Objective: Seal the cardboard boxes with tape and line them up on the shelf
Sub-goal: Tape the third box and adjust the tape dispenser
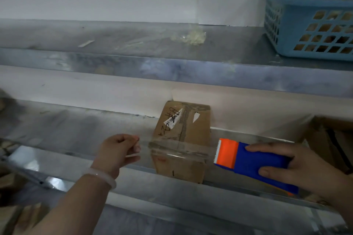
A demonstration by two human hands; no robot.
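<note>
a left hand (119, 149) is pinching the free end of clear tape (177, 146) at the nine o'clock side of a cardboard box (183, 126) on the shelf (76, 128), while the right hand (298, 164) is gripping the dispenser (254, 158) at three o'clock, strip running nine-to-three.

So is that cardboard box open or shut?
Shut: the flaps of the cardboard box lie flat, and clear tape runs across it from the left hand to the dispenser.

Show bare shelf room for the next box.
Lower shelf: bare stretch left of the cardboard box, behind the left hand. Right side crowded: right hand, tape dispenser, second box. Upper shelf: mostly open left of the crumpled tape wad; blue basket fills the right end.
</note>
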